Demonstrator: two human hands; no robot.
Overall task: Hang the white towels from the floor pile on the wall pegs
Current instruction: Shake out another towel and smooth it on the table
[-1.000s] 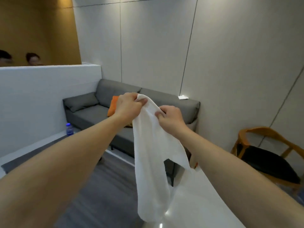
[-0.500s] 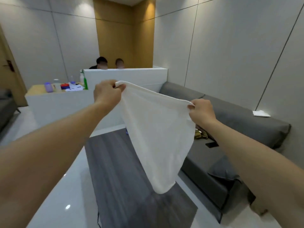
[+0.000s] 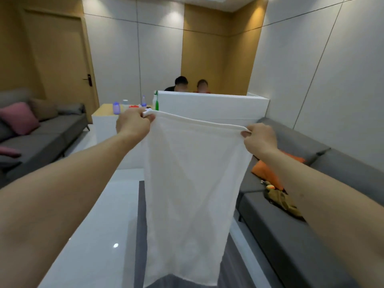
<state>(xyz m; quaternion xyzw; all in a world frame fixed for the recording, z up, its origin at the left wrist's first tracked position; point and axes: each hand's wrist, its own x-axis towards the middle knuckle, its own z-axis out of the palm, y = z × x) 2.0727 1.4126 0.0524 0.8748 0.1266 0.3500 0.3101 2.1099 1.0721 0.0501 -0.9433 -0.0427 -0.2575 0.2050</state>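
Note:
A white towel (image 3: 191, 190) hangs spread out flat in front of me at chest height, its top edge stretched level. My left hand (image 3: 133, 124) pinches the towel's upper left corner. My right hand (image 3: 259, 138) pinches the upper right corner. The lower edge hangs free above the floor. No wall pegs and no floor pile are in view.
A grey sofa (image 3: 311, 215) with an orange cushion (image 3: 268, 173) runs along the right wall. Another grey sofa (image 3: 41, 138) with pink cushions stands at the left. A white counter (image 3: 212, 107) with bottles lies ahead, two persons behind it. A wooden door (image 3: 60, 59) is at back left.
The view has swung left from the right-hand sofa to the counter and door. My hands have moved apart, stretching the bunched towel into a flat hanging sheet.

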